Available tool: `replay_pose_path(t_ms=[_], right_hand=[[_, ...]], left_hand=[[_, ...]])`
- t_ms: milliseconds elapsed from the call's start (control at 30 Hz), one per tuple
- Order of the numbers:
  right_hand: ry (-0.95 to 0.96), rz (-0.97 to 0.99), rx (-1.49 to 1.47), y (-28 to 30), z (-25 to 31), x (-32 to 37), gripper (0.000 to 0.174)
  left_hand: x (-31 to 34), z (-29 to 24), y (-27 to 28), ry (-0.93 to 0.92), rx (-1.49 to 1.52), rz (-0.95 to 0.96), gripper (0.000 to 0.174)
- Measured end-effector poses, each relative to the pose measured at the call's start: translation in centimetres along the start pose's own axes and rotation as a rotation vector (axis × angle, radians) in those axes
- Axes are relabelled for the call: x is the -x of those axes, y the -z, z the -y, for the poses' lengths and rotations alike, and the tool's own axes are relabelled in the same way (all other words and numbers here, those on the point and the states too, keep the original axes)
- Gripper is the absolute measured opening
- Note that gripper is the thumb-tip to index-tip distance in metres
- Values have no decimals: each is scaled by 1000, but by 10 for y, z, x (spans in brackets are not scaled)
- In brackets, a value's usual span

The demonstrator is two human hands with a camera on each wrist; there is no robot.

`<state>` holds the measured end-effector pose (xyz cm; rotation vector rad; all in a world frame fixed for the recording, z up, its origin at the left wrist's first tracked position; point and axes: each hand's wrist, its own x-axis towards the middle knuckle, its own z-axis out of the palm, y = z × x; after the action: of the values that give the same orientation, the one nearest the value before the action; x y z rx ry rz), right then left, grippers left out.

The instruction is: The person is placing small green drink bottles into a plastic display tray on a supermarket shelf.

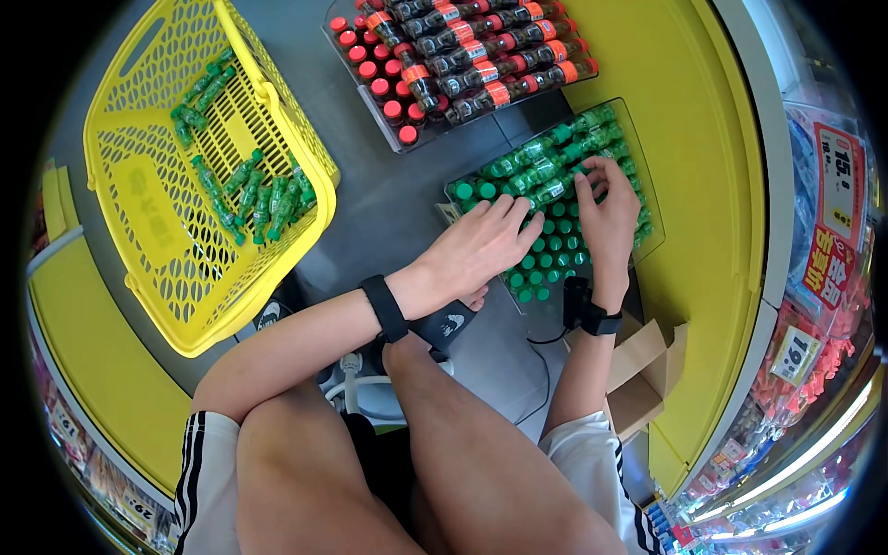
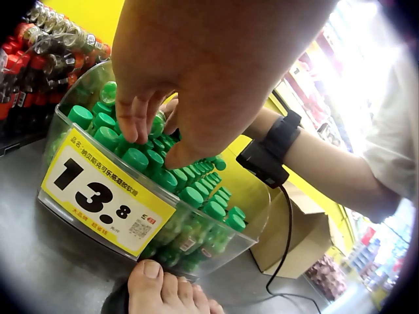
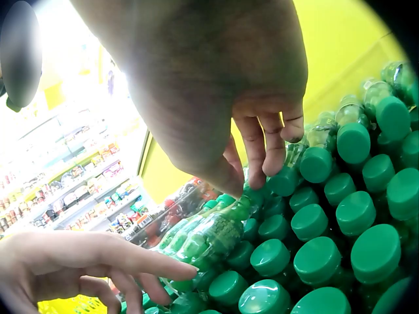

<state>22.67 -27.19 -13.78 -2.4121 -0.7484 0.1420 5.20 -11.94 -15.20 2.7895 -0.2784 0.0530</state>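
Currently glossy green btl (image 1: 552,191) atop round-capped btls (image 1: 565,242) in clear plastic bin (image 2: 230,254). My R hand (image 1: 608,208), angled down, pinches its cap end; L hand (image 1: 479,244) loosely spread alongside.

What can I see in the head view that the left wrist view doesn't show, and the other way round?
Only the head view: the yellow basket holding small green bottles, and the person's knees.
Only the left wrist view: the readable "13.8" on the price card.
Both: green-capped bottles in a clear bin, the left hand, the right hand, an open cardboard box and dark bottles.
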Motion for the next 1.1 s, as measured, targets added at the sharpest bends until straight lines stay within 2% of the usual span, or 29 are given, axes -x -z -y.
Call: replay_pose_path(t_ms=[367,500,567,767,1100], right_hand=[[-102,22,26,0,6,-2,16],[-70,3,33,-3,4,-3,15],[-150,-4,11,-4,9,-4,17],[-211,-46,-22,-15,11,-15,21],[-222,-36,1,-17,9,-16,21]], left_hand=[[0,-1,6,10,32,4,69],[0,-1,6,10,37,10,69],[-1,-1,4,9,36,11,69],[-1,-2,5,12,29,-11,67],[0,-2,5,16,28,-15,66]])
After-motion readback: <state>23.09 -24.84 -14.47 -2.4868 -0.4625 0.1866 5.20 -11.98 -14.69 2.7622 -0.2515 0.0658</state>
